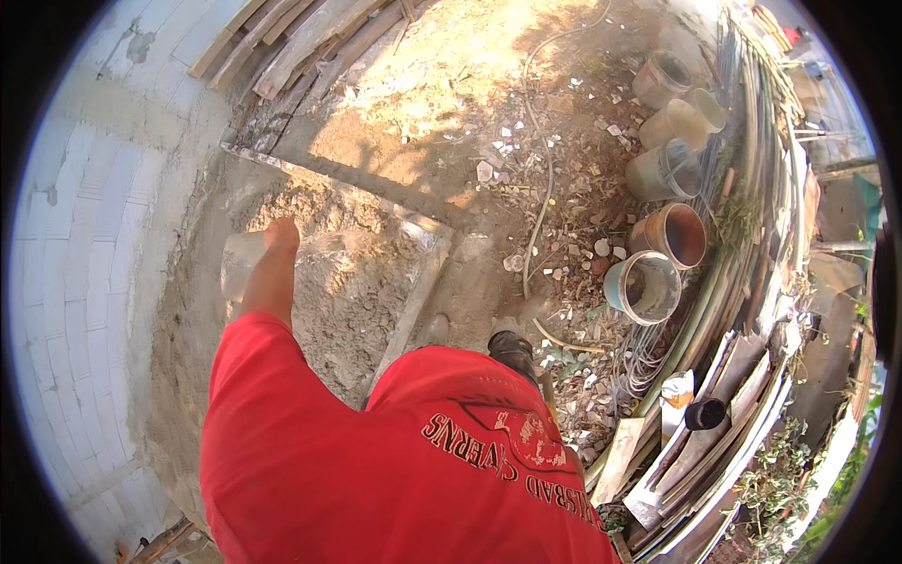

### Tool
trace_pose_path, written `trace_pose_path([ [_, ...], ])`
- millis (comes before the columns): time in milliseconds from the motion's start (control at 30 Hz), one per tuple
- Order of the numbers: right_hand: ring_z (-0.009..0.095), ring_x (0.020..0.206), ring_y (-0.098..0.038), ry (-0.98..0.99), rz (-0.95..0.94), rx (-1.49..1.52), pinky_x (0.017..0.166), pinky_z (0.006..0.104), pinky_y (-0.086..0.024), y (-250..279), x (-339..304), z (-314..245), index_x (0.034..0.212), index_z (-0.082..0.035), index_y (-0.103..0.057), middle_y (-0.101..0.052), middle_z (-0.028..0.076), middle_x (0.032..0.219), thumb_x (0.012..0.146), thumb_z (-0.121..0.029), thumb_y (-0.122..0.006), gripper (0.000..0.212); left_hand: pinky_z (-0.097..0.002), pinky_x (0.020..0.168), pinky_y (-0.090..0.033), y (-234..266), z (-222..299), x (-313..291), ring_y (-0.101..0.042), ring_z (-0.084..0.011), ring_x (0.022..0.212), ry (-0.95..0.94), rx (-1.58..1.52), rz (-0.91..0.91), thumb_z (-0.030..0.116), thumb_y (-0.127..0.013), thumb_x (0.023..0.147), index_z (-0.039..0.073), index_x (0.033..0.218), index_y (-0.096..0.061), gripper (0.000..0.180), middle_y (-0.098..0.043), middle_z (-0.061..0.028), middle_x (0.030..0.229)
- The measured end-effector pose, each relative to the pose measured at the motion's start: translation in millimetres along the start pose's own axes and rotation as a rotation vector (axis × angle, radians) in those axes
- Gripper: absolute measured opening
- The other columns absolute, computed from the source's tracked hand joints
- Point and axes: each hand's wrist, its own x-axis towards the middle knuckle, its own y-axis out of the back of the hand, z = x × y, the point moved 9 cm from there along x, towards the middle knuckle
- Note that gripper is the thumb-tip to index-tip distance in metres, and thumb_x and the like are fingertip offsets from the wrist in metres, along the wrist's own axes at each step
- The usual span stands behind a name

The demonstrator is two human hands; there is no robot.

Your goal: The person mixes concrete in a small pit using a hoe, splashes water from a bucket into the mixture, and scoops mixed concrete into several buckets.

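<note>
My left hand (280, 233) reaches down over a bed of wet grey mortar (343, 305), its fingers closed in a fist. Beside the wrist is a pale grey, flat-looking thing (242, 261), partly covered by my forearm. It appears to be in my grip, but its kind is unclear. A smooth pale streak crosses the mortar on the other side of the fist. Rougher, crumbly mortar (324, 209) lies just beyond the hand. My right hand is out of sight, with my red shirt (395, 461) filling the lower middle.
A board edging (413, 296) borders the mortar on the right, near my boot (512, 350). Several buckets (643, 287) stand in a row at right, beside long poles (742, 216). A hose (545, 188) crosses the rubble. Planks (310, 47) lie against the block wall (75, 254).
</note>
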Motion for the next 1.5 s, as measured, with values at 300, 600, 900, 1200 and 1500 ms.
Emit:
trace_pose_path([
  [300, 0.015, 0.054, -0.053, 0.012, -0.006, -0.086, 0.049, 0.0352, -0.042, 101, 80, -67, 0.097, 0.004, -0.065, -0.058, 0.005, 0.067, 0.087, -0.024, -0.072, 0.031, -0.0438, 0.093, -0.054, 6, 94, -92, -0.065, -0.0322, 0.113, 0.143, -0.114, -0.037, 0.018, -0.051, 0.097, 0.004, 0.12, -0.065, 0.03, -0.066, -0.0167, 0.123],
  [600, 0.02, 0.055, -0.061, 0.033, -0.001, -0.087, 0.052, 0.0375, -0.046, 148, 120, -107, 0.09, 0.0, -0.069, -0.062, 0.008, 0.065, 0.087, -0.028, -0.072, 0.028, -0.0535, 0.077, -0.061, -37, 388, -132, -0.063, -0.0432, 0.102, 0.471, -1.627, -0.418, 0.005, -0.061, 0.089, -0.011, 0.124, -0.05, 0.04, -0.056, -0.0276, 0.121],
  [900, 0.019, 0.055, -0.059, -0.092, 0.025, 0.08, 0.053, 0.0377, -0.046, 184, 114, -174, 0.093, 0.001, -0.067, -0.061, 0.009, 0.063, 0.088, -0.031, -0.07, 0.032, -0.0563, 0.087, -0.058, 74, 815, -120, -0.061, -0.0403, 0.106, 0.18, -1.855, -0.834, 0.005, -0.063, 0.09, -0.008, 0.126, -0.049, 0.04, -0.055, -0.0232, 0.122],
  [1200, 0.023, 0.062, -0.061, -0.132, 0.068, 0.207, 0.058, 0.0389, -0.048, 249, 136, -342, 0.095, 0.0, -0.068, -0.063, 0.012, 0.07, 0.088, -0.033, -0.069, 0.034, -0.0487, 0.081, -0.062, 237, 1121, -150, -0.063, -0.0392, 0.104, 0.077, -1.937, -0.976, 0.001, -0.064, 0.09, -0.004, 0.132, -0.043, 0.048, -0.055, -0.0239, 0.124],
  [1500, 0.026, 0.069, -0.064, -0.07, 0.057, 0.194, 0.062, 0.0401, -0.049, 294, 154, -467, 0.097, 0.0, -0.068, -0.065, 0.014, 0.076, 0.088, -0.035, -0.068, 0.037, -0.053, 0.081, -0.061, 536, 1353, -91, -0.061, -0.0431, 0.109, -0.279, -2.216, -1.135, 0.02, -0.073, 0.089, 0.003, 0.14, -0.04, 0.062, -0.052, -0.025, 0.131],
])
